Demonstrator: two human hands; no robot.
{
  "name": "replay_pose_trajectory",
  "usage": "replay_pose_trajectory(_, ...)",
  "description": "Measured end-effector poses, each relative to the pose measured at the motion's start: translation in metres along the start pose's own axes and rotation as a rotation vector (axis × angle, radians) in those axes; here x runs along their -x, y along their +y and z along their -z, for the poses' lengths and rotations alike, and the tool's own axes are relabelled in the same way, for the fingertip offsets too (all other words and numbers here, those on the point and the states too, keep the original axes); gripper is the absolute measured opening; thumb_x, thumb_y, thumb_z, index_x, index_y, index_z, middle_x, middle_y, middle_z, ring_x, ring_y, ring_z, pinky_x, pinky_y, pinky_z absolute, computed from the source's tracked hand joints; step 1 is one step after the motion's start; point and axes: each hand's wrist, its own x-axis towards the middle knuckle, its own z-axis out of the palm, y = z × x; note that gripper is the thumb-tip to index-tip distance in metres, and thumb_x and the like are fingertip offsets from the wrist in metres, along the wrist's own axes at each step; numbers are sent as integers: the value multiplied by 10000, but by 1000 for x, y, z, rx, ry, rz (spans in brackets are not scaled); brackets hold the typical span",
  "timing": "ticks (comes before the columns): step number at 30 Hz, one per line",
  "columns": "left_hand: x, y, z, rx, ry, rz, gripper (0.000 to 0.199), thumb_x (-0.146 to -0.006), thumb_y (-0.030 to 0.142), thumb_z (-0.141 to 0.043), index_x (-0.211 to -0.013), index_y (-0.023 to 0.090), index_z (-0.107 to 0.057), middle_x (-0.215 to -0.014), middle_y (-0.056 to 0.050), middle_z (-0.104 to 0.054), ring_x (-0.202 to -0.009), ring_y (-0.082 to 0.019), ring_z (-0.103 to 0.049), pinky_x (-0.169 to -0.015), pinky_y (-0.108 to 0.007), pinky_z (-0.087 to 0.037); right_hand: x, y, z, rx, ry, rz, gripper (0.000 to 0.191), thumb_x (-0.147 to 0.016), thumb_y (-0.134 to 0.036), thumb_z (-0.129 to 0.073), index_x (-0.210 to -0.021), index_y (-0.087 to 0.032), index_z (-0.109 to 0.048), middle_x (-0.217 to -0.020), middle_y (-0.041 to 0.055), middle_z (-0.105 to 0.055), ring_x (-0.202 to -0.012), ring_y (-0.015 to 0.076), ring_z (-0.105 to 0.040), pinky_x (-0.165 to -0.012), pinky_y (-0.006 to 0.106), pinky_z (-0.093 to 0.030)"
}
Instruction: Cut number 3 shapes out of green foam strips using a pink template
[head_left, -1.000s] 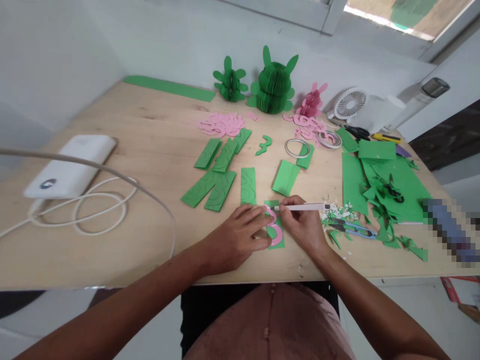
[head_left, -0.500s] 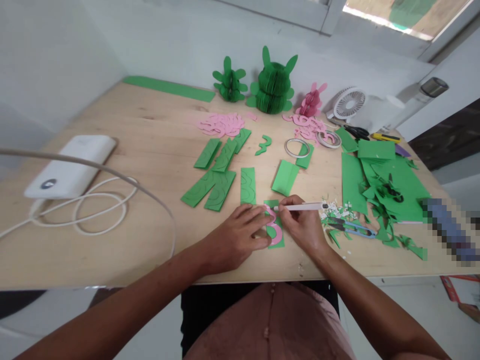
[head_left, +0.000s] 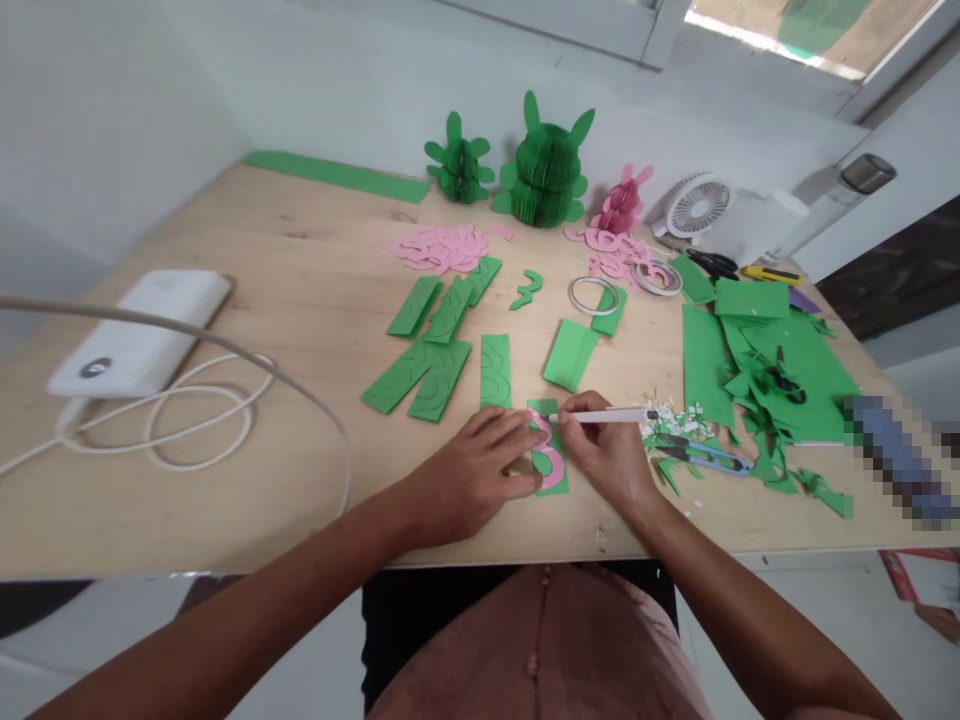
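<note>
My left hand point(head_left: 472, 480) lies with its fingers spread, fingertips pressing on a pink curved paper shape point(head_left: 553, 468). That shape rests on a small green paper piece point(head_left: 562, 486) near the table's front edge. In my right hand point(head_left: 607, 450) is a white pen point(head_left: 611, 415), its tip at the right edge of the pink shape. Left of and beyond them, several green strips point(head_left: 441, 378) carry drawn curved outlines, one more strip point(head_left: 495, 370) lying just above my left hand. A folded green piece point(head_left: 570, 355) sits beyond my right hand.
Blue snips point(head_left: 709, 456) lie among green scraps right of my right hand. Farther back are pink cutouts point(head_left: 442, 248), tape rolls point(head_left: 594, 296), paper figures point(head_left: 546, 175) and a white fan point(head_left: 699, 208). A white power bank point(head_left: 142, 335) with a looped cable is at left.
</note>
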Motion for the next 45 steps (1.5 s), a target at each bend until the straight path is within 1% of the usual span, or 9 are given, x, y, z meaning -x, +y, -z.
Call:
replay_pose_trajectory(7,0,-1,-1,8,9,-7,266,-941,125,-413,-1001,213,-657,-1338,-109,-566,-1289,-293,-445,-1033,-507,-358,4,-4,1,-16,19,-11,100,-839,-288,-531,-791,-206,-564,-617,-35,-568,-516,107,-493,-499,230,-378)
replay_pose_trajectory(19,2,-1,-3,11,4,-6,274,-932,122,-420,-1029,220,-656,-1354,-102,-555,-1320,-295,-417,-1046,-510,-347,9,0,4,24,20,3,113,-852,-293,-530,-804,-204,-581,-666,-11,-599,-561,126,-530,-534,243,-399)
replay_pose_trajectory(25,3,-1,-3,7,-3,2,288,-929,120,-422,-1056,222,-660,-1367,-109,-550,-1327,-305,-419,-1047,-524,-352,11,-2,6,19,29,-5,118,-854,-296,-539,-792,-206,-582,-653,-19,-602,-536,118,-525,-510,231,-381)
replay_pose_trajectory(31,3,-1,-4,-3,-3,1,302,-891,91,-456,-1062,227,-664,-1362,-98,-557,-1333,-285,-417,-1070,-506,-348,13,-2,8,41,35,-10,121,-854,-295,-552,-796,-200,-600,-629,-25,-606,-513,113,-519,-496,229,-370)
replay_pose_trajectory(37,3,-1,-5,6,-10,1,320,-879,74,-446,-1065,224,-660,-1364,-104,-552,-1334,-293,-415,-1062,-513,-351,15,-3,8,52,61,-6,131,-849,-307,-555,-786,-203,-601,-627,-23,-605,-500,109,-501,-485,228,-359)
replay_pose_trajectory(45,3,-1,-4,-5,-3,-6,301,-903,84,-430,-1048,217,-659,-1356,-110,-556,-1323,-297,-426,-1053,-515,-351,12,-1,6,-15,74,-28,118,-856,-302,-557,-801,-206,-598,-647,-17,-601,-544,122,-511,-503,232,-385)
